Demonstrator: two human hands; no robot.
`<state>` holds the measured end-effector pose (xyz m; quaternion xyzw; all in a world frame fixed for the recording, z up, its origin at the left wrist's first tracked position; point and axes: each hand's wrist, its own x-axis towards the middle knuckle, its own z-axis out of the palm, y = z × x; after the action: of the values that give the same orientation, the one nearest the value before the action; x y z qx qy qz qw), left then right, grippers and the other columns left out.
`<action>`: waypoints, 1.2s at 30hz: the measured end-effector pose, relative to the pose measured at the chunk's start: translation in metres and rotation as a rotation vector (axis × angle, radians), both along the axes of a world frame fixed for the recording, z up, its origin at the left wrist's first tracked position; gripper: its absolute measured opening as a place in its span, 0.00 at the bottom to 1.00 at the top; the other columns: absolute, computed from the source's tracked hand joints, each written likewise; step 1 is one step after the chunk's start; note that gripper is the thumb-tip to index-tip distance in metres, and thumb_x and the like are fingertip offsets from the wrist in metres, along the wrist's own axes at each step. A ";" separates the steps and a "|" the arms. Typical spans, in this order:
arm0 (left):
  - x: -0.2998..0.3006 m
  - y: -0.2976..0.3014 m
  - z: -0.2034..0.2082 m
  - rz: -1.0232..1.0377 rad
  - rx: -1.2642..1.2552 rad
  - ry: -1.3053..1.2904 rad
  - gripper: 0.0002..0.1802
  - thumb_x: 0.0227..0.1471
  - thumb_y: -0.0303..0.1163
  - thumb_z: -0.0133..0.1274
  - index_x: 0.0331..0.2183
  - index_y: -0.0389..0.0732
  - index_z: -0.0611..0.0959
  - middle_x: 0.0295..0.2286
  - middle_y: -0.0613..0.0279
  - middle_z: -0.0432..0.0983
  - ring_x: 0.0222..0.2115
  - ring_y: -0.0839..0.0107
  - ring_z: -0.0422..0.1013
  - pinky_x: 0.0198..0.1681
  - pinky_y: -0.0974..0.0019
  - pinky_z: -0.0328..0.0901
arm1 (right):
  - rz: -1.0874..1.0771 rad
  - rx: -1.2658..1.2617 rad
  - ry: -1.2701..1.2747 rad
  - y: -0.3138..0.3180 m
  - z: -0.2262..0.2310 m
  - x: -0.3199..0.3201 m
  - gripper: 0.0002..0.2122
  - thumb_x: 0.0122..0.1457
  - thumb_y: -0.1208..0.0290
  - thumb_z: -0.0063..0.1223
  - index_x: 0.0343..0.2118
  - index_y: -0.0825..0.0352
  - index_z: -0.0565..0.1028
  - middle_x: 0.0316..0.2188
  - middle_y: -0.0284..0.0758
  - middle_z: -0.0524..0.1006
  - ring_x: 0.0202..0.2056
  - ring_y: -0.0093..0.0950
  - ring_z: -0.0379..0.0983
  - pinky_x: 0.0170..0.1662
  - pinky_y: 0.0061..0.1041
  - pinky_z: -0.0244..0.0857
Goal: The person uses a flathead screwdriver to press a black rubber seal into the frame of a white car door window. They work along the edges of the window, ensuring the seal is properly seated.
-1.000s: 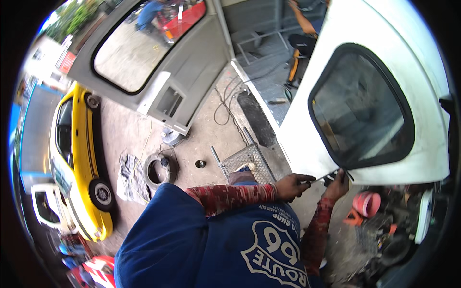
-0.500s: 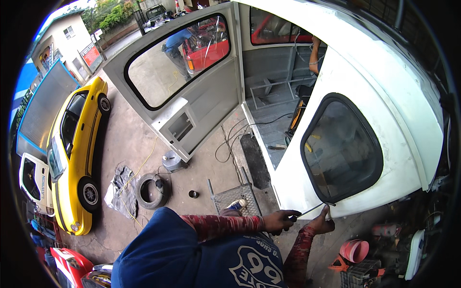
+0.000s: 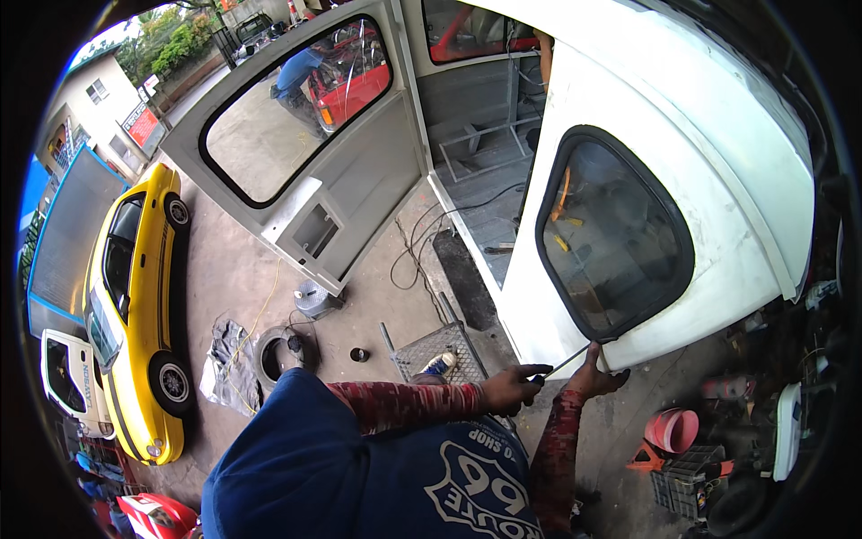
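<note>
Closest to me is the person's blue shirt [image 3: 386, 458], with two red-patterned sleeves reaching out past it. The left hand [image 3: 512, 389] is curled around the dark handle of a thin-shafted tool [image 3: 566, 362], whose shaft slants up to the right. Its tip meets, or nearly meets, the lower corner of the black rubber seal [image 3: 687, 265]; I can't tell which. The right hand [image 3: 593, 381] sits just under that corner, loosely spread, one digit raised to the rubber and the others stretched rightward. The seal rims a dark window [image 3: 620, 238] in the white body panel [image 3: 718, 216], just above the panel's lower edge.

Under the left forearm a metal mesh stand [image 3: 422, 352] carries a shoe [image 3: 440, 364], so footing is narrow there. To the right, floor separates the hand from a red bucket [image 3: 672, 429] and a black crate [image 3: 687, 485]. Out left lie a small dark can [image 3: 359, 354], a tyre [image 3: 263, 357] and a crumpled cloth [image 3: 226, 364]. Further off, a grey door [image 3: 368, 193] swings wide, a broad strip of concrete between it and a yellow car [image 3: 148, 296]. Beyond the door's window, someone in blue leans toward a red vehicle [image 3: 355, 85].
</note>
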<state>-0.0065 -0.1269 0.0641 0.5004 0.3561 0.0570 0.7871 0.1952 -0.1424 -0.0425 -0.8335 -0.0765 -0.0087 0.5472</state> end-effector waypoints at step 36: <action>-0.022 0.048 0.005 -0.193 0.124 -0.040 0.32 0.63 0.36 0.49 0.66 0.42 0.64 0.28 0.66 0.72 0.23 0.80 0.68 0.26 0.72 0.67 | 0.528 1.152 1.159 -0.001 -0.010 -0.004 0.10 0.65 0.67 0.58 0.43 0.67 0.77 0.38 0.37 0.80 0.38 0.30 0.78 0.39 0.28 0.75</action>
<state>-0.0290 -0.0793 0.0693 0.5787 0.2862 0.0126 0.7636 0.1907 -0.1439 -0.0529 -0.2532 0.0401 0.5085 0.8220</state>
